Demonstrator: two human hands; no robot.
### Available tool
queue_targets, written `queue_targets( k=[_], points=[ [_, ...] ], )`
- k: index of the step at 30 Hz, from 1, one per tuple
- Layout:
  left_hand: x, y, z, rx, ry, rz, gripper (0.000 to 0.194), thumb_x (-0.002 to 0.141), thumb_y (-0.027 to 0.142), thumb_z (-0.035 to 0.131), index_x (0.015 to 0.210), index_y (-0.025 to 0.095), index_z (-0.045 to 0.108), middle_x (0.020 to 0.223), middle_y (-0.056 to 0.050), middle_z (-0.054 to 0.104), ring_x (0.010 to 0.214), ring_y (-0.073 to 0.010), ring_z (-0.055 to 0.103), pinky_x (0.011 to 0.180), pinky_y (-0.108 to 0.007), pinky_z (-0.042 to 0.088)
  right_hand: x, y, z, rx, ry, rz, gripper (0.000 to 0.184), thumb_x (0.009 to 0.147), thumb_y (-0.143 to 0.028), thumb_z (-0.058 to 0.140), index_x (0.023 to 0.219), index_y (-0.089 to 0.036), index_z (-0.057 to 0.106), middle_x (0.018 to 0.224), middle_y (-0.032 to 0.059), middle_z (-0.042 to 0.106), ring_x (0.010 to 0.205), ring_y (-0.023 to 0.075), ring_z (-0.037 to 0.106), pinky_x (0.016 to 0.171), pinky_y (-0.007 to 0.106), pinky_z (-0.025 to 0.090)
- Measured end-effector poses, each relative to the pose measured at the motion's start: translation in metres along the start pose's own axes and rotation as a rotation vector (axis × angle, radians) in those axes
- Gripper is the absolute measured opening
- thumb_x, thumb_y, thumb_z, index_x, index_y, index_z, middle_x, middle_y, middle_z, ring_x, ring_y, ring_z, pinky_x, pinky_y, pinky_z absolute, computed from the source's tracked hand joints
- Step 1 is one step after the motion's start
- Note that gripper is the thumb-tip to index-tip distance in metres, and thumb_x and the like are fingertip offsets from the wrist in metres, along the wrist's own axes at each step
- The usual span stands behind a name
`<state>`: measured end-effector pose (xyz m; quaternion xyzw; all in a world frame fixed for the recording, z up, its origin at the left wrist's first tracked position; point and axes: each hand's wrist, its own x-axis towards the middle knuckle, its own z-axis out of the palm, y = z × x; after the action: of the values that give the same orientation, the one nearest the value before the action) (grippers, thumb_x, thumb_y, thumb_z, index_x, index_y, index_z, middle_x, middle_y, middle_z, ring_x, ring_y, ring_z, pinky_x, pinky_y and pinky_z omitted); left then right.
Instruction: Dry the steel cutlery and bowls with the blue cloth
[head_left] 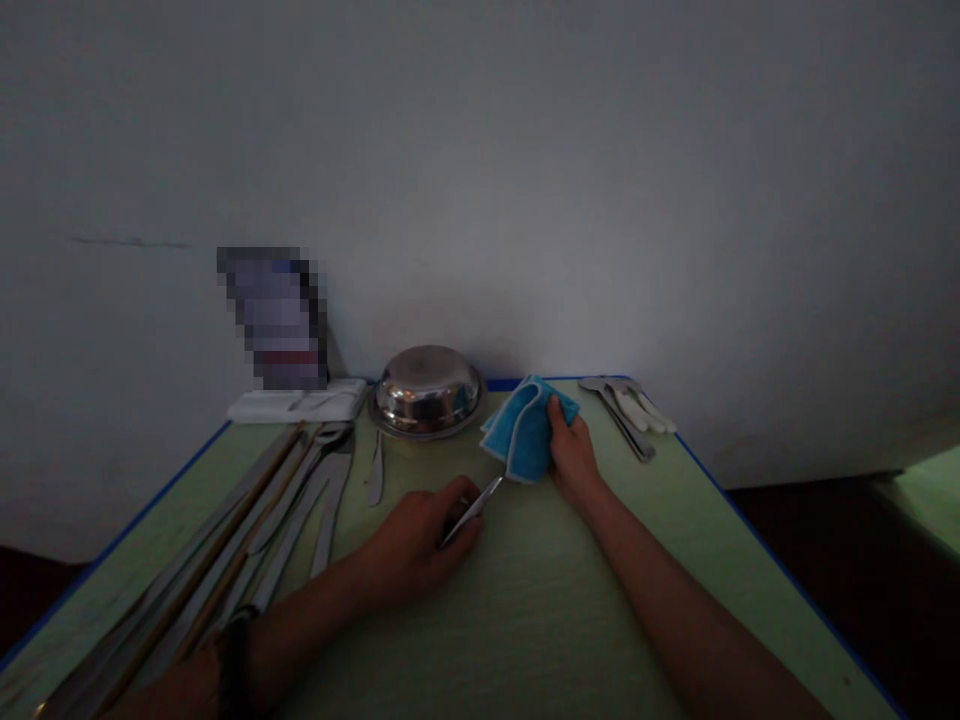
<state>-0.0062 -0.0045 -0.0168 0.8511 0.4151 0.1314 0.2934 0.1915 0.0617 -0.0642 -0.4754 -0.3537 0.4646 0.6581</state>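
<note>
My left hand (431, 535) is closed around the handle of a slim metal utensil (474, 510). Its far end runs up to the lower edge of a blue cloth (525, 430) and is hidden there, so I cannot tell what kind of utensil it is. The cloth has a pale border and hangs folded from my right hand (574, 445), gripped under the thumb. A shiny metal bowl (429, 385), upside down, sits beyond both hands by the wall. Between it and my left wrist lies a small knife-like utensil (376, 475).
Long metal utensils and wooden sticks (225, 545) lie along the left side of the green table (555, 640). At the back right are spoons (619, 415) and white-handled pieces (641, 408). A blurred-out upright object (277, 320) leans on the wall behind a white item (259, 405).
</note>
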Motion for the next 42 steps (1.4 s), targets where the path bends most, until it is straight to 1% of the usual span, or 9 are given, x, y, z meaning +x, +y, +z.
queue_targets(
  k=[4, 10, 16, 19, 24, 30, 34, 38, 42],
  points=[
    [0.0, -0.001, -0.002, -0.015, -0.001, 0.024, 0.012, 0.085, 0.028, 0.041, 0.088, 0.018, 0.047, 0.061, 0.004, 0.055, 0.051, -0.0119, 0.051, 0.049, -0.022, 0.034, -0.005, -0.009, 0.002, 0.117, -0.138, 0.085, 0.034, 0.066, -0.04, 0.067, 0.094, -0.022, 0.058, 0.081, -0.0009, 0.068, 0.077, 0.0169, 0.063, 0.075, 0.033, 0.05],
    [0.003, -0.002, 0.001, -0.007, -0.026, 0.009, 0.011, 0.084, 0.028, 0.042, 0.088, 0.019, 0.046, 0.064, 0.003, 0.058, 0.053, -0.0124, 0.052, 0.05, -0.022, 0.035, -0.009, -0.016, 0.001, 0.139, -0.173, 0.166, 0.047, 0.055, -0.025, 0.074, 0.097, -0.023, 0.054, 0.081, -0.0026, 0.069, 0.071, 0.0166, 0.065, 0.072, 0.033, 0.053],
    [0.001, -0.001, -0.001, 0.023, -0.026, 0.018, 0.013, 0.085, 0.029, 0.04, 0.089, 0.019, 0.048, 0.063, 0.002, 0.056, 0.055, -0.0139, 0.053, 0.051, -0.023, 0.035, -0.005, -0.01, 0.005, 0.17, -0.113, 0.147, 0.035, 0.066, -0.043, 0.067, 0.092, -0.022, 0.059, 0.077, -0.0005, 0.07, 0.075, 0.0178, 0.065, 0.073, 0.034, 0.052],
    [0.0, -0.003, -0.003, -0.012, -0.038, 0.058, 0.018, 0.088, 0.032, 0.036, 0.089, 0.019, 0.048, 0.067, 0.001, 0.057, 0.06, -0.015, 0.054, 0.054, -0.024, 0.037, -0.002, -0.004, 0.003, 0.101, -0.065, 0.1, 0.035, 0.07, -0.051, 0.059, 0.089, -0.021, 0.062, 0.073, 0.0002, 0.069, 0.08, 0.0184, 0.064, 0.075, 0.034, 0.052],
    [0.0, -0.006, -0.004, -0.041, -0.02, 0.048, 0.024, 0.091, 0.035, 0.032, 0.092, 0.018, 0.048, 0.073, -0.001, 0.058, 0.065, -0.0154, 0.055, 0.058, -0.025, 0.039, -0.001, 0.0, 0.0, 0.004, -0.122, 0.033, 0.031, 0.07, -0.045, 0.061, 0.089, -0.021, 0.064, 0.077, 0.0001, 0.069, 0.085, 0.0182, 0.063, 0.08, 0.035, 0.049],
    [0.002, -0.004, -0.001, 0.008, -0.028, 0.039, 0.025, 0.09, 0.036, 0.033, 0.089, 0.017, 0.049, 0.074, -0.002, 0.059, 0.064, -0.0163, 0.055, 0.057, -0.025, 0.039, -0.007, -0.009, 0.001, -0.032, -0.123, 0.103, 0.037, 0.06, -0.028, 0.071, 0.095, -0.022, 0.06, 0.084, -0.002, 0.069, 0.077, 0.0167, 0.064, 0.076, 0.033, 0.05],
    [0.002, -0.004, -0.001, 0.002, -0.023, 0.036, 0.023, 0.09, 0.034, 0.034, 0.092, 0.017, 0.049, 0.07, -0.001, 0.058, 0.062, -0.0157, 0.054, 0.055, -0.025, 0.037, -0.005, -0.007, 0.003, 0.071, -0.117, 0.104, 0.035, 0.064, -0.036, 0.069, 0.095, -0.023, 0.06, 0.084, -0.0015, 0.07, 0.078, 0.0166, 0.064, 0.077, 0.033, 0.05],
    [0.002, -0.005, -0.001, -0.071, -0.013, 0.017, 0.024, 0.091, 0.035, 0.034, 0.091, 0.018, 0.049, 0.068, 0.001, 0.056, 0.062, -0.0147, 0.054, 0.055, -0.024, 0.037, -0.002, -0.003, 0.005, 0.152, -0.015, 0.115, 0.034, 0.071, -0.05, 0.06, 0.09, -0.022, 0.062, 0.085, 0.0005, 0.07, 0.081, 0.0164, 0.064, 0.081, 0.034, 0.049],
    [0.003, -0.007, -0.001, -0.205, 0.085, -0.033, 0.025, 0.092, 0.036, 0.034, 0.094, 0.019, 0.052, 0.071, 0.001, 0.059, 0.063, -0.0136, 0.055, 0.057, -0.024, 0.039, -0.003, -0.006, 0.006, 0.22, -0.03, 0.159, 0.033, 0.07, -0.047, 0.062, 0.091, -0.022, 0.061, 0.083, 0.0002, 0.07, 0.077, 0.0167, 0.065, 0.076, 0.035, 0.051]
  ],
)
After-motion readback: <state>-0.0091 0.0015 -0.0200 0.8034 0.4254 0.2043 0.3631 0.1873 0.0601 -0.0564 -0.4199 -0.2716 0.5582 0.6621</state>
